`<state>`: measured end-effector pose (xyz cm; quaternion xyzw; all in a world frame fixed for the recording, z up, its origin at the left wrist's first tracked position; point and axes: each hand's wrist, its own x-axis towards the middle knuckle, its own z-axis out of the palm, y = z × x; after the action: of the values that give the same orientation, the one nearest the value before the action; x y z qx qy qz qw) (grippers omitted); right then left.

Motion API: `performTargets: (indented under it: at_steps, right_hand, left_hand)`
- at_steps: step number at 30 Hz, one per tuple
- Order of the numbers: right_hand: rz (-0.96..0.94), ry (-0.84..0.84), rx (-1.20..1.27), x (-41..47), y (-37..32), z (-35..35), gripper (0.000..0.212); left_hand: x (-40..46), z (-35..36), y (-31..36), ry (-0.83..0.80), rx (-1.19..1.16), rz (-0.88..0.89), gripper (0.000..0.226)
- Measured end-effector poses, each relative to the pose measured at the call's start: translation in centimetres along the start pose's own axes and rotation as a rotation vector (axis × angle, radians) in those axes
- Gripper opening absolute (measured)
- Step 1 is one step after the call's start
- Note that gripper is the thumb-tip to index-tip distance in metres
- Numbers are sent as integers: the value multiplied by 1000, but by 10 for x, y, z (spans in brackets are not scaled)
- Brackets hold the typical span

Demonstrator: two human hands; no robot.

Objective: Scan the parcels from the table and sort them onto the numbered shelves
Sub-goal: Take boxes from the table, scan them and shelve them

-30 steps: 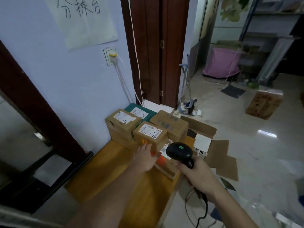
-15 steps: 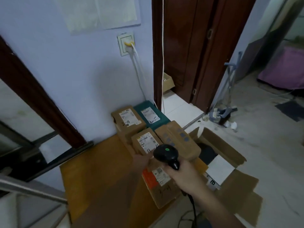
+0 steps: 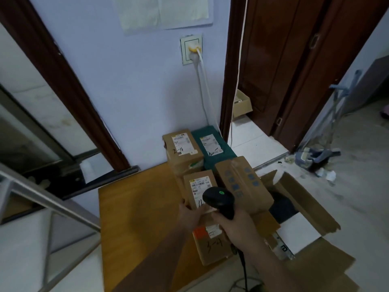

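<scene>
the right hand [image 3: 235, 225] is wrapped round the handle of the scanner [image 3: 219, 199], its green light on and its head tipped down over the label of the middle box [image 3: 200, 186]. the left hand [image 3: 189, 213] grips that box at its near left corner, thumb lying along the near edge. so the step in hand looks like a scan of this one parcel, steadied or about to be lifted.

as for progress, it seems early. the table [image 3: 134, 218] carries a cluster of parcels at its far right: a box marked 2-4 [image 3: 183, 148] against the wall, a green parcel [image 3: 214, 146] beside it, a taped box [image 3: 242, 182] with blue marks just right of the held one, and a flat box [image 3: 210, 247] with an orange patch nearest me, partly under the right forearm. several bear handwritten numbers, which i take for shelf codes. no numbered shelves show from here, so nothing can be counted as sorted.

an open carton [image 3: 299, 207] sits on the floor right of the table. all five parcels appear left to do.
</scene>
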<state>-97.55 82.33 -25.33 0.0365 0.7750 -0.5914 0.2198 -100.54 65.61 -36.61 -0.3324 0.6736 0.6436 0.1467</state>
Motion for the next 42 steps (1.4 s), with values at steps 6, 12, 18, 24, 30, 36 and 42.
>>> performTargets:
  at_steps: [6, 12, 18, 24, 30, 36, 42]
  right_hand:
    - [-21, 14, -108, 1, 3, 10, 16]
    - [20, -28, -69, -4, 8, 15, 15]
    - [-4, -19, -103, -10, 12, 15, 18]
    - [1, -35, -128, -22, 11, 17, 21]
    - [4, -28, -112, -39, 8, 22, 16]
    - [4, -20, -132, -62, 5, 36, 22]
    - [-35, -53, -182, -93, 0, 69, 30]
  left_hand:
    - [-19, -2, -24, 54, 8, 33, 101]
    - [-25, -4, -35, 53, -10, 7, 111]
    - [-34, -4, -36, 87, 7, 1, 114]
    - [-42, -8, -44, 59, 20, 55, 115]
    - [-54, -13, -58, 58, 23, 169, 102]
    - [-70, -31, -68, 52, -35, 215, 108]
    - [-97, -67, -83, 86, -90, 238, 101]
